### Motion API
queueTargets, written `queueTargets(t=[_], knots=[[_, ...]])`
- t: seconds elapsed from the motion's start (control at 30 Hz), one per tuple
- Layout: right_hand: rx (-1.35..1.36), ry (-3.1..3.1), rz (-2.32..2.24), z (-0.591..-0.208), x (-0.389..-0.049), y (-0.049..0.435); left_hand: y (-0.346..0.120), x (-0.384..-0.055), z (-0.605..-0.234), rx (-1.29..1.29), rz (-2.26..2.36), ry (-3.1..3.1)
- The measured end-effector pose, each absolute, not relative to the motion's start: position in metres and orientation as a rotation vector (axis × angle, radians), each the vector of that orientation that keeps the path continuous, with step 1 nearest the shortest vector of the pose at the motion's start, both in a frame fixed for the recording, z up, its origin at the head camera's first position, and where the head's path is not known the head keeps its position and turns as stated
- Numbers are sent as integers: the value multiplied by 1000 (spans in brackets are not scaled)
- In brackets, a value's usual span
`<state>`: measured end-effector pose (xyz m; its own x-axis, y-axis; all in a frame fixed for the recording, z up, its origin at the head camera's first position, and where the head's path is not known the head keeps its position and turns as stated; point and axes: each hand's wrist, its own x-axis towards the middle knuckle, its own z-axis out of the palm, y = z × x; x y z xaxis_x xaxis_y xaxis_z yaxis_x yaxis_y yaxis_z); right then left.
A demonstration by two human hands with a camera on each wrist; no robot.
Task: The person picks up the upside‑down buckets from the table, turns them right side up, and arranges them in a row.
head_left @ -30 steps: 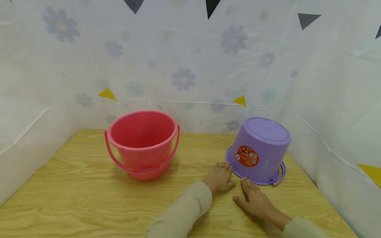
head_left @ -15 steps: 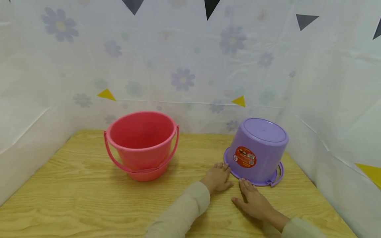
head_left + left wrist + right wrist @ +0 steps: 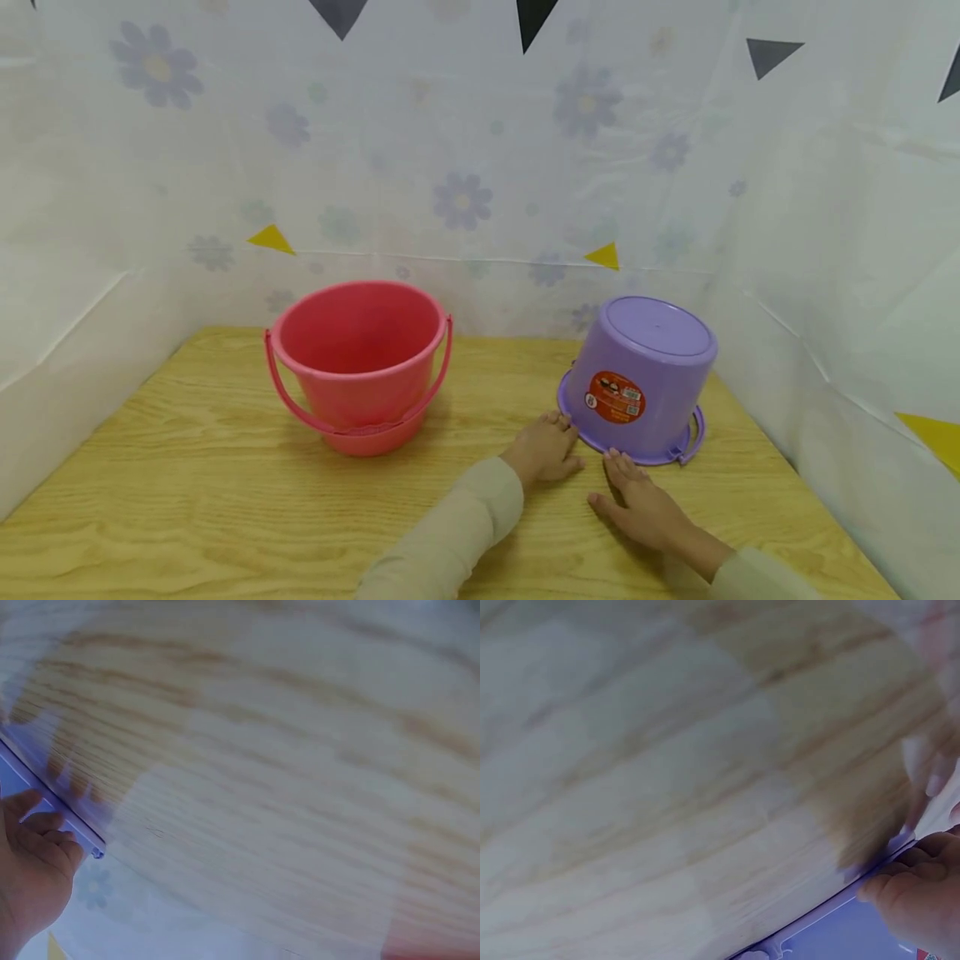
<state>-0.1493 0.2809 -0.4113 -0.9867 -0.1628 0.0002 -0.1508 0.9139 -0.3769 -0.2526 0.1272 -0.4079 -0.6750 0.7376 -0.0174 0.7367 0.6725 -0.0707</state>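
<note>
A purple bucket [image 3: 645,383] stands upside down on the right of the table, an oval red label [image 3: 615,397] on its side and its handle [image 3: 697,435] lying at the right of the rim. My left hand [image 3: 543,448] reaches the rim's near left part with fingertips. In the left wrist view, the fingers of that left hand [image 3: 45,862] lie along the purple rim [image 3: 52,796]. My right hand [image 3: 645,508], palm down with fingers extended, has its fingertips at the front of the rim. The right wrist view shows the right hand [image 3: 922,892] against the bucket [image 3: 844,930].
A pink bucket [image 3: 363,400] stands upright at the left, its mouth up and its handle [image 3: 360,431] hanging in front. Both buckets are on a wood-grain table [image 3: 225,500]. White flowered sheeting [image 3: 465,125] encloses the back and sides.
The purple bucket has slid slightly to the left, and my left hand has shifted left with it. My right hand has hardly moved. The pink bucket stays where it was.
</note>
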Motion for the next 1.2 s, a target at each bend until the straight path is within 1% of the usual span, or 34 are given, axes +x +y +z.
queueTargets(t=[0.23,0.77,1.2], knots=[[-271,3048,-600,-412,-154,280,123,-256,-413,-1245,56,-2880],[-199,2999,-628,-410,-158,279,116,-254,-411,-1221,-50,-2958],[-50,3041,-606,-411,-172,267,112,-252,-410,-1244,28,-2918]])
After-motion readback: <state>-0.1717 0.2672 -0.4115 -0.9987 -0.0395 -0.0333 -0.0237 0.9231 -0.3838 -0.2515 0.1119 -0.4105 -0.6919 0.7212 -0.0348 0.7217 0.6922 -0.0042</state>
